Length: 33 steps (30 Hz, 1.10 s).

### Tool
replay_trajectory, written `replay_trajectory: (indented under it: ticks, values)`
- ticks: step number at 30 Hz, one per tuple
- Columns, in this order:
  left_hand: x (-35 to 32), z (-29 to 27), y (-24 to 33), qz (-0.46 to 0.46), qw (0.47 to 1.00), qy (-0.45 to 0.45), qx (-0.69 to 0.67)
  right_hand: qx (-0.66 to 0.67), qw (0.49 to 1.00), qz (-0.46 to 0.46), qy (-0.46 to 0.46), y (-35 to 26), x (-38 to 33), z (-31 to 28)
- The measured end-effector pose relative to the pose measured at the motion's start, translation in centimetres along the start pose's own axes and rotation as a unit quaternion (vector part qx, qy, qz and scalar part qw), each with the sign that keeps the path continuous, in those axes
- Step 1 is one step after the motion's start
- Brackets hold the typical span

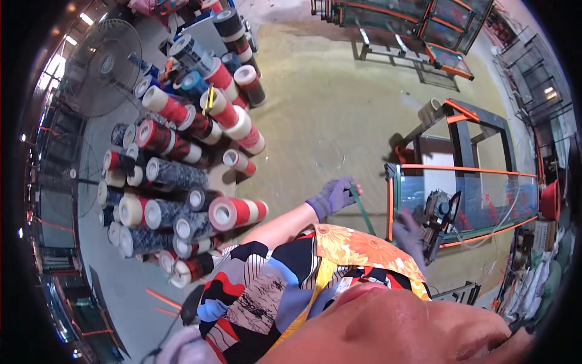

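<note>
My left hand [332, 197], in a purple glove, is closed on a thin green strap [364, 212] that runs down and right toward a stack of glass panes [473, 194] with orange edge strips. My right hand [408, 233], in a grey glove, is at the near edge of the glass, right beside a dark handheld strapping tool [439, 212] that sits on the panes. Whether those fingers grip the tool or the strap is hidden. My colourful patterned shirt [291, 273] fills the lower middle of the view.
Several large rolls [182, 176] with red, white and dark wrapping lie piled on the left. A standing fan [100, 67] is at the upper left. More framed glass panels [424, 24] stand at the top right on the concrete floor [327, 103].
</note>
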State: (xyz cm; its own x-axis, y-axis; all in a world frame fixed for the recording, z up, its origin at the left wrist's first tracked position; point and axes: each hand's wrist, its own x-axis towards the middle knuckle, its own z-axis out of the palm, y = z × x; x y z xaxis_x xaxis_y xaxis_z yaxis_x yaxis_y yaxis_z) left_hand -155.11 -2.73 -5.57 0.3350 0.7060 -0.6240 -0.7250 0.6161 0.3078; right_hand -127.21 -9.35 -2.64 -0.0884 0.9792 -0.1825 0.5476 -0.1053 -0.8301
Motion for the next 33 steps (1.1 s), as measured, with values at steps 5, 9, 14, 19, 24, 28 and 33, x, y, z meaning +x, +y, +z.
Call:
replay_trajectory:
  ticks: [5,9,14,19,24,28,33]
  values:
    - [0.4,1.8,13.6,0.166,0.969,-0.183,0.008,0.033,0.965,0.150,-0.211,-5.4,2.7,8.4]
    - [0.9,-2.7,27.8,0.349,0.929,-0.080,0.093,-0.054,0.973,0.165,-0.149,0.3,6.0,10.0]
    - [0.7,3.1,29.5,0.257,0.432,0.115,0.857,0.279,0.896,0.300,-0.172,-2.6,12.8,11.5]
    - [3.7,12.3,27.5,0.484,0.181,-0.301,0.801,0.454,0.775,0.220,-0.381,-14.0,25.0,11.0]
    - [7.7,15.4,31.3,0.388,0.313,-0.331,0.801,0.423,0.802,0.035,-0.420,-21.2,32.0,5.7]
    - [12.6,16.1,41.1,0.489,0.131,-0.215,0.835,0.192,0.931,-0.026,-0.309,-16.8,33.4,4.8]
    - [21.5,17.6,72.4,0.316,-0.438,0.414,0.733,-0.186,0.961,0.127,-0.162,-2.8,26.0,11.8]
